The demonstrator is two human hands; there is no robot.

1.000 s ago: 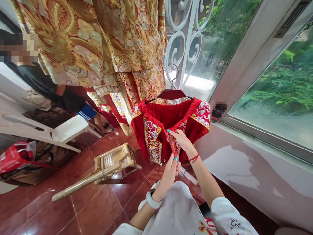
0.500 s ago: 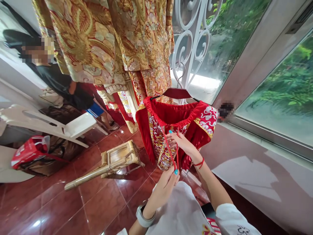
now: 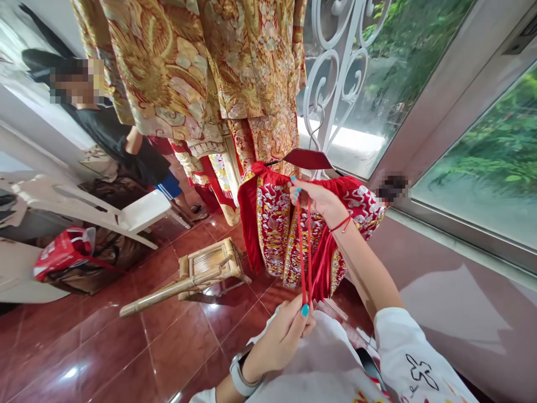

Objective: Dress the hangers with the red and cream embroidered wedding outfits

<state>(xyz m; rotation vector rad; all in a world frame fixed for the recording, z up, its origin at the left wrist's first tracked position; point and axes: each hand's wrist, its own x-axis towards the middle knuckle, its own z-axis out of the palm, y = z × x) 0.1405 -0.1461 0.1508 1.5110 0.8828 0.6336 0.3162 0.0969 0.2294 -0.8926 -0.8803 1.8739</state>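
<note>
Your left hand (image 3: 289, 324) pinches two strands of red cord (image 3: 301, 246) between thumb and fingers, below the garment (image 3: 272, 229), probably to draw them taut together. Your right hand (image 3: 316, 196) curls its fingers at the garment's gathered top edge, perhaps steadying it against that pull; whether they grip cloth or cord, I cannot tell. The hanger (image 3: 307, 159), apparently hooked on the grille (image 3: 344, 67), bears the garment, freeing both hands.

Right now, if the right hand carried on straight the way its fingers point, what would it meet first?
Most likely the gathered red cloth waistband of the hanging red garment embroidered in silver and gold. Depth is unclear; the right hand may already touch it.
</note>
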